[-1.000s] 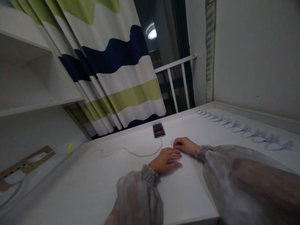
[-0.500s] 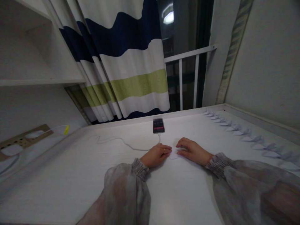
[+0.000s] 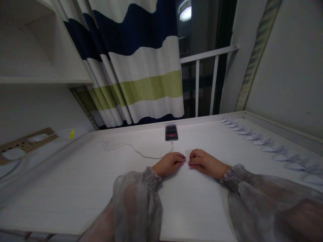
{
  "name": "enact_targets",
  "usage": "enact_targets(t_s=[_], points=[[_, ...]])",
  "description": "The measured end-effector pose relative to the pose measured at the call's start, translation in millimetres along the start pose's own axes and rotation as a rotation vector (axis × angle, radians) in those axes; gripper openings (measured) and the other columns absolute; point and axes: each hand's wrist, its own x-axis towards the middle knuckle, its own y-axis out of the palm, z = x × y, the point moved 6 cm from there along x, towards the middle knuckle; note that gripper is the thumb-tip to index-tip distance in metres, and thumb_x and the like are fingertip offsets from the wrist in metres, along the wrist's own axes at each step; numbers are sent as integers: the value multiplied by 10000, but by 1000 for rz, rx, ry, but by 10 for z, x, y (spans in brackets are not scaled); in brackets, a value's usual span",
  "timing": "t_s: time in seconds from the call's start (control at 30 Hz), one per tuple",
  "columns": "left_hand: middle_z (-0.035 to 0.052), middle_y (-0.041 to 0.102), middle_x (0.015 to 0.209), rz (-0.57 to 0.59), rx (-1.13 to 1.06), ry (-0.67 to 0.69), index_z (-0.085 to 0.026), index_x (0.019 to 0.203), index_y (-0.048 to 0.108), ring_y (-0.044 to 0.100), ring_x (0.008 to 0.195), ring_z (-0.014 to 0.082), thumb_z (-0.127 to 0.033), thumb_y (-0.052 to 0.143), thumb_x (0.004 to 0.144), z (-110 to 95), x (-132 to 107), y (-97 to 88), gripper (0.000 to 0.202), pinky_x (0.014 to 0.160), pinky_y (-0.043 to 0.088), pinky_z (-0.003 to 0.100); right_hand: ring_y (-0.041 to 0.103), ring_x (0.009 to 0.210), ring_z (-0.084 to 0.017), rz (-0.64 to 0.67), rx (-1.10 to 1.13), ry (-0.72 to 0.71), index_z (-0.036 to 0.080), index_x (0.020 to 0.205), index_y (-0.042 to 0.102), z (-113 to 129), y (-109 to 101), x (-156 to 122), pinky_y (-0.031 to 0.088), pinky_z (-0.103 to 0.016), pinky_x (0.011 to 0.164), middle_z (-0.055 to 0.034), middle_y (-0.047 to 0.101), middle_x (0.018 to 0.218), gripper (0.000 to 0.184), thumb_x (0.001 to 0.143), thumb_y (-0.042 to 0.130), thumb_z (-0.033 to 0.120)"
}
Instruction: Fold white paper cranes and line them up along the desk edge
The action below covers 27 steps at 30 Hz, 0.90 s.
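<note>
A small piece of white paper (image 3: 186, 165) lies on the white tabletop between my hands, mostly covered by my fingers. My left hand (image 3: 172, 163) pinches its left side, with a ring on one finger. From the right, my right hand (image 3: 205, 163) has its thumb and fingertips closed on the paper's other edge. Folded white paper shapes (image 3: 267, 148) stand in a row along the right side of the table; their exact form is hard to make out.
A dark, blurred-out device (image 3: 171, 132) sits near the table's back edge, with a white cable (image 3: 143, 155) running left from it. A power strip (image 3: 27, 144) with plugs is at the left. Behind hang a striped curtain (image 3: 151, 84) and a white railing (image 3: 209, 55).
My right hand's fingers have closed from a spread pose onto the paper and come nearer my left hand. Less of the paper shows. The view has tilted slightly.
</note>
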Motion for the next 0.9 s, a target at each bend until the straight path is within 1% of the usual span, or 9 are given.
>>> enact_targets(t_s=[0.13,0.2,0.3,0.4,0.53,0.67,0.8,0.9], points=[[52,612,917,-104,-181,-126,-157,797,669,572,777,117,-216,540,720,162,45,9,161,735,448,231,506,800,-180,17,-15,-55,160,829,629,57,19,11,415,-326,725,-91,565,848,228,774,511,347],[46,611,877,-118,-241,-170,-153,764,673,568,735,110,-214,558,702,211,64,30,144,709,450,228,510,799,-183,23,-25,-57,155,852,622,68,33,25,421,-328,719,-96,568,853,259,773,504,372],[32,606,868,-112,-298,-210,-154,736,673,559,715,97,-187,576,677,240,80,50,118,709,446,223,514,795,-186,33,-83,-65,156,859,622,83,62,42,426,-336,716,-100,573,853,263,810,449,349],[26,604,864,-94,-333,-226,-149,718,673,555,710,92,-176,583,668,247,85,54,107,707,442,217,517,795,-187,40,-125,-99,165,848,629,115,85,41,426,-339,721,-98,581,839,269,839,398,303],[24,598,866,-85,-359,-228,-147,717,673,547,715,88,-161,586,668,247,83,40,100,711,437,211,517,762,-195,28,-123,-128,163,823,631,155,83,27,423,-356,714,-96,591,796,301,855,339,233],[19,597,863,-52,-345,-198,-146,728,673,542,750,90,-153,588,671,222,88,27,102,751,423,209,511,764,-200,48,-133,-145,148,824,616,162,95,32,422,-360,718,-102,587,809,287,843,332,184],[15,600,889,-19,-334,-191,-140,739,665,543,759,86,-160,586,679,231,91,36,101,759,416,201,501,786,-188,38,1,-107,159,847,581,127,81,65,427,-347,724,-95,560,830,225,826,359,180],[16,614,892,7,-330,-203,-135,754,652,555,766,89,-159,584,679,248,86,53,105,761,415,199,490,775,-171,26,129,-12,166,829,538,62,79,87,430,-338,729,-79,526,815,197,833,341,180]])
